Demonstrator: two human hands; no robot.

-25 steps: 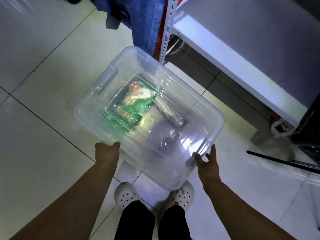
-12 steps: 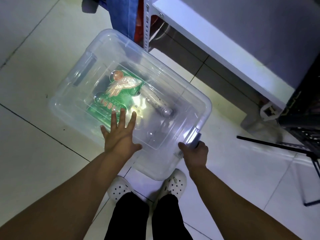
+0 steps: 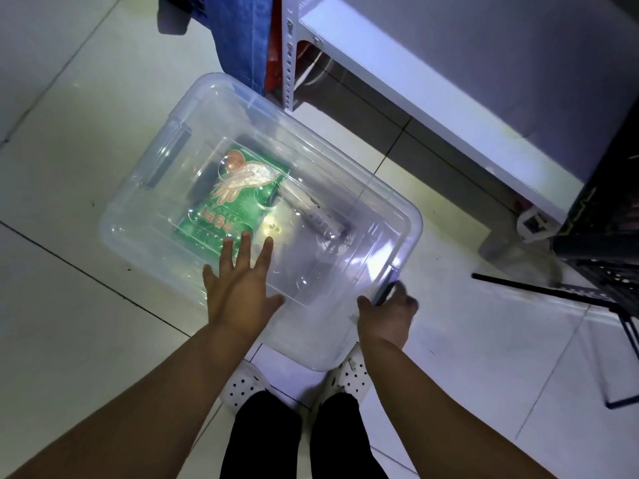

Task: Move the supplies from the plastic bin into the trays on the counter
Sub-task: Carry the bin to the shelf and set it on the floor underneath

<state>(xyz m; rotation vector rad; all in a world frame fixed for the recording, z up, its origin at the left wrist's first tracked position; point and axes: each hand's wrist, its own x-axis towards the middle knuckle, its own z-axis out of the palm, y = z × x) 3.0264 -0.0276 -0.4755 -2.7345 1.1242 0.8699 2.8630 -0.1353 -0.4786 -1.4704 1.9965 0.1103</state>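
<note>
Head view looks straight down on the plastic bin (image 3: 301,344), which sits on the tiled floor (image 3: 79,305) just in front of my white clogs (image 3: 242,383), its long axis running from far left to near right. Its clear lid (image 3: 349,181) is on. Through it I see a green packet (image 3: 238,202) lying flat, lengthwise across the bin, and beside it on the right a silvery tube-shaped item (image 3: 320,216) lying along the bin's length; what it is I cannot tell. My left hand (image 3: 242,292) lies flat on the lid's near side, fingers straight, spread and pointing away from me. My right hand (image 3: 385,314) curls round the grey latch (image 3: 386,288) at the bin's near-right end, though it is slightly blurred. A white shelf (image 3: 415,84) stands to the far right.
</note>
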